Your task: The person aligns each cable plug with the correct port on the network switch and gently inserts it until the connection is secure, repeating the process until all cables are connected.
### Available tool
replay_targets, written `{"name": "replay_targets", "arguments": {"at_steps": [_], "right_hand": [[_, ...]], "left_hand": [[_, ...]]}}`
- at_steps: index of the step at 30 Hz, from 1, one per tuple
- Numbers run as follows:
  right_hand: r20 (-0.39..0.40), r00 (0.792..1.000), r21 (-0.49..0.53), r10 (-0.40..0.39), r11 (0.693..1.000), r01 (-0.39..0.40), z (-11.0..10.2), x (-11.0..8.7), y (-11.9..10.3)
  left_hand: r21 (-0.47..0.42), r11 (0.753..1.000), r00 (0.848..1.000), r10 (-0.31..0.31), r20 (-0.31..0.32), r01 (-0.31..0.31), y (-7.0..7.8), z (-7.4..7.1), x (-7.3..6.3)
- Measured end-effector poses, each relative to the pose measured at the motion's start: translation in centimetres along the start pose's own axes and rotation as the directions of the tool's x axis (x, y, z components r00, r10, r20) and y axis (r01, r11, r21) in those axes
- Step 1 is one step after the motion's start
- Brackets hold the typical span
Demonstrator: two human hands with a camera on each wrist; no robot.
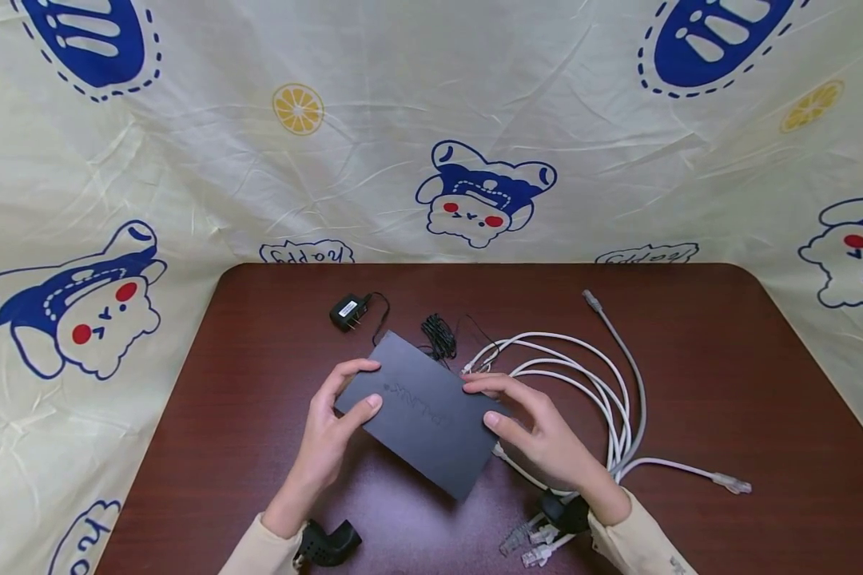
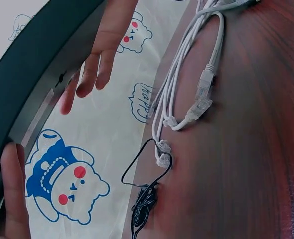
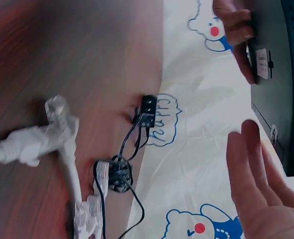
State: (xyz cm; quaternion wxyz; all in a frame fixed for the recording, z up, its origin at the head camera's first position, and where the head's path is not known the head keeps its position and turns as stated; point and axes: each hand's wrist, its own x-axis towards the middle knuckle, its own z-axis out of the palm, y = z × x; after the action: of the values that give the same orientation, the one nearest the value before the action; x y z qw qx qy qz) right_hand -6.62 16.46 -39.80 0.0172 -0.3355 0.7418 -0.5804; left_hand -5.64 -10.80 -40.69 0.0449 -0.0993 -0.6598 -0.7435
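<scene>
A dark grey, flat network switch with a faint logo on its top is held tilted above the table. My left hand grips its left corner, thumb on the top face. On the right edge, my right hand holds it with the thumb over the top. The right wrist view shows fairly straight right-hand fingers beside the casing, along with rows of vent holes and a small white label near the left hand. From the left wrist, the switch's side shows.
White and grey network cables lie bundled at the right, under the right forearm, their clear plugs near the front. Behind the switch are a black power adapter and its coiled black cord. A patterned cloth hangs behind the brown table.
</scene>
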Motion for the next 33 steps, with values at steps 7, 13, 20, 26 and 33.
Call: {"name": "replay_targets", "arguments": {"at_steps": [7,13,20,26,33], "right_hand": [[0.054,0.998,0.196,0.039,0.979,-0.049,-0.2,-0.3,-0.4],[0.091,0.996,0.372,-0.013,0.928,-0.022,0.0,-0.2,-0.3],[0.054,0.998,0.414,-0.022,0.91,-0.002,0.4,-0.1,-0.4],[0.004,0.997,0.432,-0.075,0.9,0.065,0.8,0.1,-0.5],[-0.069,0.996,0.451,-0.063,0.888,0.087,1.6,0.2,-0.4]], "left_hand": [[-0.144,0.989,0.995,-0.03,0.098,0.044,0.5,-0.3,0.3],[-0.15,0.986,0.988,-0.056,0.145,0.078,1.0,-0.5,0.5],[-0.169,0.978,0.984,-0.094,0.151,0.119,1.1,-0.5,0.6],[-0.072,0.993,0.995,-0.091,0.052,0.095,1.4,-0.3,0.3],[-0.092,0.995,0.998,-0.041,0.039,0.045,1.7,0.4,-0.2]]}}
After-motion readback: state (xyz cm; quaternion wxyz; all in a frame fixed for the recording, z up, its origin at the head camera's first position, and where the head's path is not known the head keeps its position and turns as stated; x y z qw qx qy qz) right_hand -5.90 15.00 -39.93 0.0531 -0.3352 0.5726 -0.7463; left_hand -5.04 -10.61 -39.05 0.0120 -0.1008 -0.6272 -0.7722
